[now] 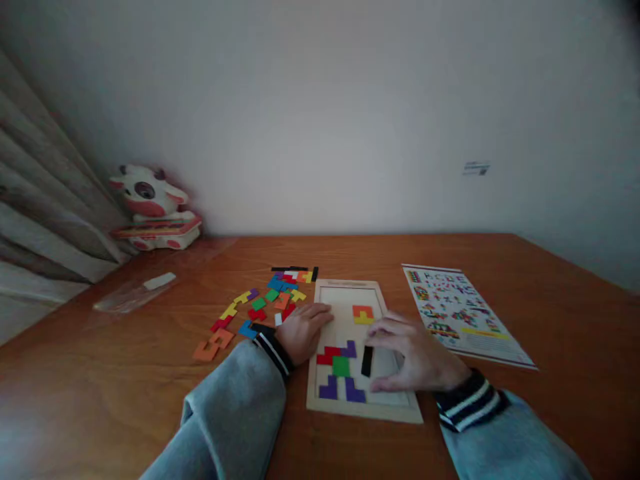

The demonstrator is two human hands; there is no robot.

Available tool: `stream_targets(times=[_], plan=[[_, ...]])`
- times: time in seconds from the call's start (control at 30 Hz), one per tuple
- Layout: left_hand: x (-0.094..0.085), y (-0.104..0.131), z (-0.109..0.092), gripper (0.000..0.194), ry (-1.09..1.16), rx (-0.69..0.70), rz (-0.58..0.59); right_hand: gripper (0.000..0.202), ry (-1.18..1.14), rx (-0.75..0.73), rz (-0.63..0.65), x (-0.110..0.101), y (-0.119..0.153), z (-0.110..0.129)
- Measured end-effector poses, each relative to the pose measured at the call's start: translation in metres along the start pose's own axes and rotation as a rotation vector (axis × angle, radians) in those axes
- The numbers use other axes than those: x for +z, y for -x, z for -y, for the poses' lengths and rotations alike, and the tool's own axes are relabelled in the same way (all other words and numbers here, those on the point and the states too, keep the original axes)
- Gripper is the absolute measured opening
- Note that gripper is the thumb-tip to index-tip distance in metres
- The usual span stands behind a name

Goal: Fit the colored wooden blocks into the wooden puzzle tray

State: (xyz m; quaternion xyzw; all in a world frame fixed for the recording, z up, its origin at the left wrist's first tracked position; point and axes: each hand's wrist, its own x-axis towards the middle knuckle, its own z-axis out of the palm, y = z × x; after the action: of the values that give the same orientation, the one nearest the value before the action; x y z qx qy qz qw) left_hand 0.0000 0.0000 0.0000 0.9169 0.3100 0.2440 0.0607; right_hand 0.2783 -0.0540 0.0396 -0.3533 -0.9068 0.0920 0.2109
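Note:
A pale wooden puzzle tray [364,408] lies upright before me with several flat coloured pieces in it. My left hand [304,328] rests on the tray's left edge, fingers stretched out and nothing visible in them. Over the tray's right side, my right hand [407,353] spans a black bar piece [367,361], index fingertip at its top end and thumb by its bottom end. Left of the bar are a red piece [327,355], a green square [341,367] and purple pieces [355,391]. Higher up, an orange piece [363,311] fits against a yellow one [363,320].
Loose coloured pieces [259,304] lie scattered left of the tray, partly behind my left sleeve. A printed pattern sheet [465,313] is on the right. At the far left stand a cow toy [153,207] and a clear plastic bag [127,293]. A wall [345,133] closes off the back.

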Motion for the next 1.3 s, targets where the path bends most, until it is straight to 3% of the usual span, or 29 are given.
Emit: stream_targets(times=[0.2, 0.37, 0.67, 0.93, 1.3], plan=[[0.0, -0.001, 0.002, 0.041, 0.005, -0.007, 0.004, 0.05, 0.023, 0.059, -0.033, 0.005, 0.0, -0.002], [-0.003, -0.001, -0.001, 0.043, -0.007, -0.015, 0.014, 0.056, 0.034, 0.049, -0.05, 0.007, -0.003, 0.005], [-0.005, -0.003, -0.003, 0.041, -0.009, -0.005, -0.002, 0.042, 0.031, 0.062, -0.071, 0.007, 0.001, -0.004], [-0.003, -0.002, -0.001, 0.044, -0.006, -0.018, 0.018, 0.046, -0.043, 0.122, 0.002, 0.002, 0.005, -0.009], [-0.005, -0.002, -0.004, 0.044, -0.014, -0.026, 0.027, 0.037, -0.045, 0.15, -0.045, 0.017, 0.002, -0.017]])
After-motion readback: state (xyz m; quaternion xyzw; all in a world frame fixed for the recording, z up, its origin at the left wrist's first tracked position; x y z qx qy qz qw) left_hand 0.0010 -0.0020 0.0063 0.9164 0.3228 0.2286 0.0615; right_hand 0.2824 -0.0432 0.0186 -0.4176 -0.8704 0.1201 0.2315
